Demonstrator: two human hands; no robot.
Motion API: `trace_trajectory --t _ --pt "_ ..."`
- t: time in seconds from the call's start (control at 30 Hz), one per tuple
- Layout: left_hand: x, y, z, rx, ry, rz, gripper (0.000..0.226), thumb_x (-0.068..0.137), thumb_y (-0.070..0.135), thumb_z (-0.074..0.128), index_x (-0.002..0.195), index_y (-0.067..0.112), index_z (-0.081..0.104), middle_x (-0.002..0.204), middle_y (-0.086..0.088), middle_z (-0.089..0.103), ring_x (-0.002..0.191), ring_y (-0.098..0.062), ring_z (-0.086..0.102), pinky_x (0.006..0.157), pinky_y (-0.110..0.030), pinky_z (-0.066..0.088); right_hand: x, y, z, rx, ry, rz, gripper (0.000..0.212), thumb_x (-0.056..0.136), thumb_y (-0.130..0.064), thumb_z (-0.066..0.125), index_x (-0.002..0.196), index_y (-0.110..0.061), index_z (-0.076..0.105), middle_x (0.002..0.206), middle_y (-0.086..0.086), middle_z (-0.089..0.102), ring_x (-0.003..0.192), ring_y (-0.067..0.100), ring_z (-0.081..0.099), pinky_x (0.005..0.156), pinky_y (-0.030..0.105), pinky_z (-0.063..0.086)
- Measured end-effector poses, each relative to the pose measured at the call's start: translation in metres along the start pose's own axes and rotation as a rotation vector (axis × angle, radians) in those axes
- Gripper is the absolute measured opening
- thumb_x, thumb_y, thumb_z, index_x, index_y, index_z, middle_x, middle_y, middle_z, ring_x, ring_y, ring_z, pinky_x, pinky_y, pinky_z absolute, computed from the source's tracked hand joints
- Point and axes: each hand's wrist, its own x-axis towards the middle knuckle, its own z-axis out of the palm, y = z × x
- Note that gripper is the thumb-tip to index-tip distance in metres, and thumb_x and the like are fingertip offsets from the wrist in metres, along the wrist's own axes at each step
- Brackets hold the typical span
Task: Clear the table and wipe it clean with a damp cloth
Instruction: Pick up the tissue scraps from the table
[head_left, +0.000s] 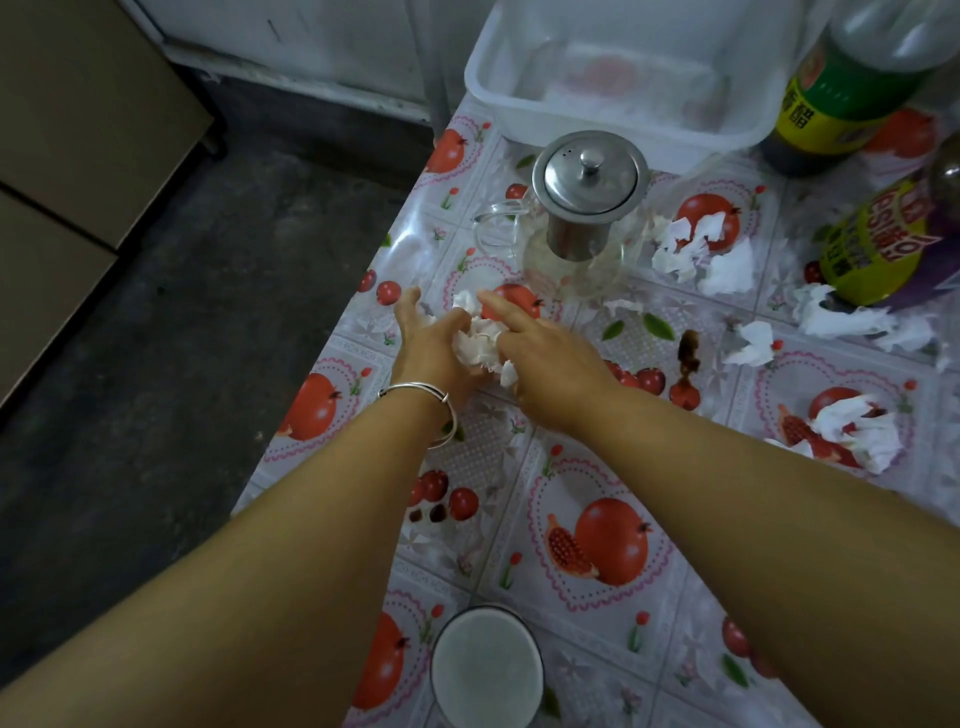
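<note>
Both hands close around one crumpled white tissue wad (480, 340), the left hand (434, 348) cupping its left side, the right hand (545, 364) gripping its right with the index finger extended. The wad's long axis runs away from the person toward the glass teapot with a steel lid (582, 208) just beyond the grip, over the pomegranate-patterned plastic tablecloth (597, 530).

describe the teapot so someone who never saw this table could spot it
Start at the white plastic tub at the table's far edge. Just in front of it stands the teapot. It is the only clear glass vessel with a shiny metal lid; the bottles nearby carry coloured labels.
</note>
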Motion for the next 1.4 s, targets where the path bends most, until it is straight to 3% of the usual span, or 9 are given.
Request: trace_trajectory --t 0.1,0.23,0.43,0.53,0.7,0.93,1.07,1.2,1.4 --pt "-0.001 -0.002 0.001 0.066 0.006 -0.045 0.052 0.075 0.017 0.073 0.121 0.008 0.052 0.135 -0.014 0.035 0.123 -0.030 0.040 0.097 -0.029 0.035 0.002 -0.001 0.003 0.020 0.002 -0.006 0.030 0.088 -0.008 0.055 0.118 -0.010 0.056 0.157 -0.014 0.011 0.121 0.026 0.043 0.078 0.033 0.039" --pt "-0.002 -0.002 0.007 -0.052 0.024 -0.022 0.040 0.077 0.010 0.069 0.114 0.001 0.056 0.109 -0.003 0.032 0.093 -0.020 0.046 0.069 -0.010 0.035 -0.002 -0.001 0.006 0.063 0.021 0.013 0.032 0.088 -0.008 0.057 0.119 -0.010 0.056 0.141 -0.002 0.040 0.118 0.026 0.044 0.087 0.036 0.045" --pt "-0.008 0.014 0.010 0.106 -0.084 0.033 0.019 0.082 0.013 0.060 0.098 0.003 0.058 0.103 -0.016 0.058 0.093 -0.029 0.056 0.070 -0.026 0.036 -0.015 -0.003 0.006 0.257 0.108 0.172 0.026 0.085 -0.001 0.055 0.110 -0.003 0.051 0.113 0.015 0.051 0.099 0.031 0.051 0.072 0.032 0.033" --pt "-0.017 0.021 0.015 0.035 -0.144 0.057 0.012 0.079 0.009 0.063 0.083 0.011 0.051 0.085 -0.009 0.052 0.078 -0.020 0.049 0.059 -0.028 0.032 -0.026 -0.001 0.004 0.403 0.125 0.235 0.031 0.084 -0.001 0.056 0.112 -0.004 0.044 0.100 0.013 0.052 0.083 0.025 0.046 0.066 0.030 0.029" --pt "-0.031 0.035 0.020 -0.012 -0.239 0.067 0.018 0.079 0.003 0.059 0.088 0.015 0.048 0.087 -0.009 0.051 0.082 -0.018 0.048 0.073 -0.035 0.044 -0.042 0.011 0.004 0.486 0.105 0.263 0.021 0.087 -0.003 0.053 0.108 -0.001 0.054 0.108 0.019 0.059 0.083 0.023 0.048 0.053 0.027 0.021" --pt "-0.056 0.067 0.026 -0.044 -0.239 0.029 0.033 0.082 0.002 0.054 0.066 0.022 0.034 0.065 0.005 0.040 0.075 -0.020 0.045 0.053 -0.028 0.028 -0.078 0.022 -0.018 0.584 0.114 0.273 0.018 0.088 -0.005 0.055 0.105 -0.001 0.056 0.104 0.018 0.061 0.080 0.020 0.047 0.056 0.028 0.031" --pt "-0.073 0.086 0.031 -0.094 -0.237 0.015 0.038 0.083 -0.001 0.053 0.064 0.022 0.030 0.064 0.003 0.038 0.074 -0.020 0.042 0.063 -0.029 0.032 -0.100 0.029 -0.028 0.562 0.100 0.274 0.020 0.088 -0.006 0.056 0.108 -0.004 0.056 0.106 0.015 0.061 0.083 0.018 0.049 0.053 0.026 0.028" --pt "-0.094 0.104 0.035 -0.142 -0.259 0.053 0.022 0.084 0.001 0.052 0.076 0.016 0.039 0.066 0.005 0.041 0.063 -0.014 0.040 0.055 -0.027 0.032 -0.125 0.034 -0.039 0.564 0.092 0.284 0.028 0.088 -0.005 0.056 0.116 -0.004 0.053 0.111 0.017 0.060 0.093 0.027 0.054 0.063 0.023 0.032" --pt "-0.124 0.127 0.051 -0.173 -0.365 0.094 0.014 0.086 0.004 0.049 0.076 0.011 0.041 0.070 -0.004 0.043 0.076 -0.022 0.043 0.071 -0.034 0.034 -0.177 0.039 -0.042 0.599 0.137 0.341 0.019 0.087 -0.008 0.059 0.106 -0.007 0.055 0.106 0.015 0.061 0.086 0.024 0.054 0.058 0.026 0.037"
